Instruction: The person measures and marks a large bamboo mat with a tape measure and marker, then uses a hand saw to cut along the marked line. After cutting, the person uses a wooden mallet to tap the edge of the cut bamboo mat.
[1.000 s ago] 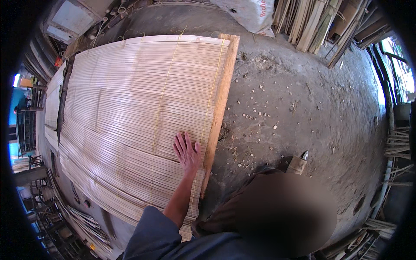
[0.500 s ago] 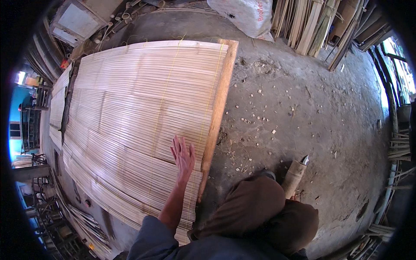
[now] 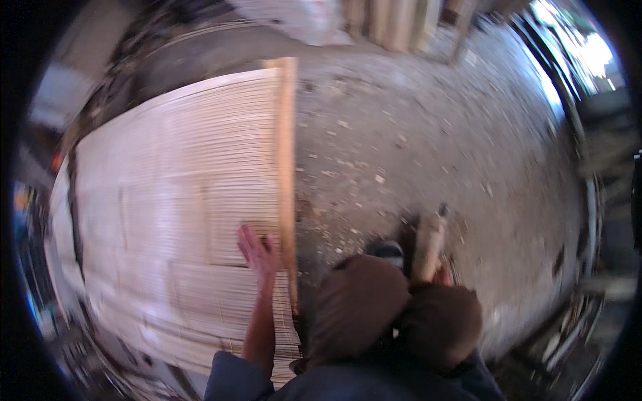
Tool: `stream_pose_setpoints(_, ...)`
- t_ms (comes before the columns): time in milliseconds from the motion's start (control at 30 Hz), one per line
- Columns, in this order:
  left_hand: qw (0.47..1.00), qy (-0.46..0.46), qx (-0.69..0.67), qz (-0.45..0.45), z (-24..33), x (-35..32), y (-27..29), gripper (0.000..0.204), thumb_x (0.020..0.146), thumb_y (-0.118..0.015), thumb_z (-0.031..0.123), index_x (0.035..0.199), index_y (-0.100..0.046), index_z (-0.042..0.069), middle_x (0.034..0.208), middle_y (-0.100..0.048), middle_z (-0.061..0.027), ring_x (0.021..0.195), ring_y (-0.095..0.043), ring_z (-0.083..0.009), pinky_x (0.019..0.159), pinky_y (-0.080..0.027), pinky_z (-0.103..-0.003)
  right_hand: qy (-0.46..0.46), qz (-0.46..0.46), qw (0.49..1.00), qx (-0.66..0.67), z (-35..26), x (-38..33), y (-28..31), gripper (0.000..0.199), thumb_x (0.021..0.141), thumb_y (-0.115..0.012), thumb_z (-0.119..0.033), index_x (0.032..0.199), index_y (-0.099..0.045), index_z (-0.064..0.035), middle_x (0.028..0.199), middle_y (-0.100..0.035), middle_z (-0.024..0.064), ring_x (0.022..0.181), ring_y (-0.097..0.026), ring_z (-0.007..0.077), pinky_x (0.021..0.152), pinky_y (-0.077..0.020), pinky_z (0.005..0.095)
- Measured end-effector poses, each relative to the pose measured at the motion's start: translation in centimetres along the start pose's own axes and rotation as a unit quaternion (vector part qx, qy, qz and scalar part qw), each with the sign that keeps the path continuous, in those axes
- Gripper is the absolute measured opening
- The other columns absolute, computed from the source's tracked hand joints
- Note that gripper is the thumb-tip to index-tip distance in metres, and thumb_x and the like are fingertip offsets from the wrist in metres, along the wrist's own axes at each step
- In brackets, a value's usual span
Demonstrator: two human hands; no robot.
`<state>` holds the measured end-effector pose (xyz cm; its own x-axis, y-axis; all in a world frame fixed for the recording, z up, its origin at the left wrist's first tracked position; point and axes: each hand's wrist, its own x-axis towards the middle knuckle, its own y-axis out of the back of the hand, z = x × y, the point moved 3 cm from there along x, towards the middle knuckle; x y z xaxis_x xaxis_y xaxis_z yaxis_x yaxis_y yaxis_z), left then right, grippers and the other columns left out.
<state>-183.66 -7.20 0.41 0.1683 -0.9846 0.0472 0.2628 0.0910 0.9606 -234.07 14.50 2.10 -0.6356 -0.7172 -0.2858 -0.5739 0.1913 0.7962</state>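
My left hand [image 3: 258, 252] lies flat, fingers stretched out, on a large mat [image 3: 180, 220] of thin pale wooden or bamboo slats, close to its right edge. A straight wooden batten [image 3: 286, 167] runs along that edge. To the right, past my bent knees in brown trousers [image 3: 364, 301], a thick pale tube [image 3: 428, 247], like a length of bamboo, shows a dark tip at its far end. Beside it a reddish, skin-toned patch [image 3: 442, 273] is blurred and half hidden by my right knee. I cannot tell whether that is my right hand or my foot.
Small chips [image 3: 379, 179] are scattered over the grey concrete floor [image 3: 495, 180]. A white sack [image 3: 297, 20] and upright boards [image 3: 394, 23] stand at the far side. Poles and sticks line the right wall. Blurred clutter lies beyond the mat's left side.
The whole view has swung and blurred, so the mat and batten sit further left in it. My left hand stays flat on the slats. More of the skin-toned patch beside the tube shows.
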Motion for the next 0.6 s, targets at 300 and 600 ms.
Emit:
stream_pose_setpoints(300, 0.965, -0.064, -0.228, 0.114, 6.3, -0.5, 1.9, 0.054, 0.097, -0.056, 0.018, 0.143, -0.038, -0.005, 0.148, -0.039, -0.0257, 0.138, -0.037, -0.0386, 0.116, -0.027, -0.048, 0.049, 0.048, 0.989, 0.134, -5.0, 0.2, 2.2, 0.027, 0.103, -0.049, -0.023, 0.117, -0.054, -0.0011, 0.098, -0.062, 0.014, 0.085, -0.061, 0.0283, 0.074, -0.049, 0.0401)
stream_pose_setpoints(600, 0.516, 0.156, -0.683, -0.493, 26.6, -1.1, 4.3, 0.045, 0.097, -0.061, 0.038, 0.125, -0.053, 0.004, 0.1, -0.066, -0.0098, 0.093, -0.064, -0.0176, 0.082, -0.052, -0.033, 0.26, 0.031, 0.955, 0.141, -22.3, -2.1, 1.6, 0.037, 0.09, -0.059, -0.007, 0.127, -0.061, -0.0077, 0.126, -0.056, 0.0164, 0.118, -0.051, 0.036, 0.101, -0.0414, 0.0439)
